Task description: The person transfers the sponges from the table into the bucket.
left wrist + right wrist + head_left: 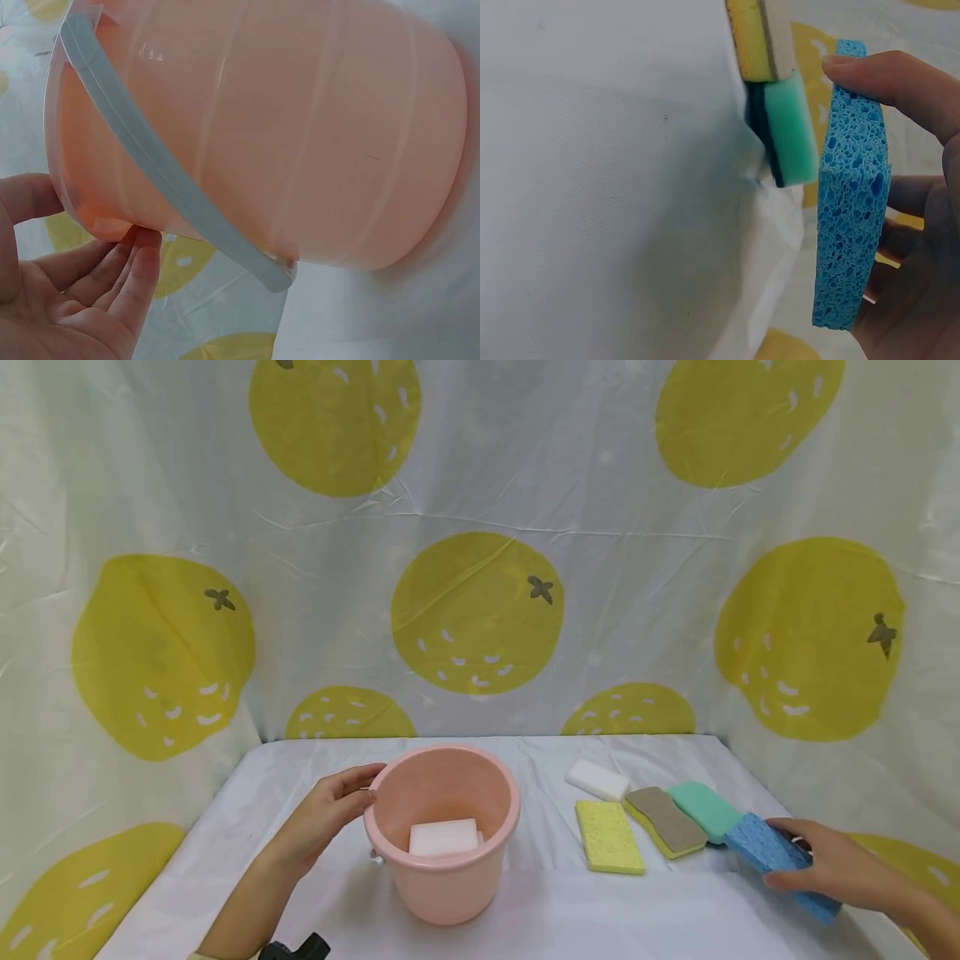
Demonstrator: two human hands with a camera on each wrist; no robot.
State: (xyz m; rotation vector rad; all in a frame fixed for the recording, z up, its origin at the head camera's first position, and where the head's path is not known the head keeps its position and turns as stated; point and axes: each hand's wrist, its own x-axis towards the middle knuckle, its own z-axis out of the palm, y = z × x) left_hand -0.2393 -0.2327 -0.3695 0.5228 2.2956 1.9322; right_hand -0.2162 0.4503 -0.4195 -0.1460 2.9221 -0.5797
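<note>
A pink bucket (480,881) stands upright on the white-covered table, with a white sponge (442,837) inside it. At its left rim is my left hand (330,814), gripping the rim between thumb and fingers; the left wrist view shows the bucket's grey handle (161,165) hanging down the side. Far to the right, my right hand (832,864) holds a blue sponge (851,202) by its edges, thumb on one side and fingers on the other. In the right wrist view the blue sponge appears raised off the table, beside a green sponge (791,131).
Between the bucket and my right hand lie a white sponge block (597,779), a yellow sponge (610,837), a brown-topped yellow sponge (667,820) and the green one. A white curtain (480,468) with yellow fruit prints encloses the back and sides.
</note>
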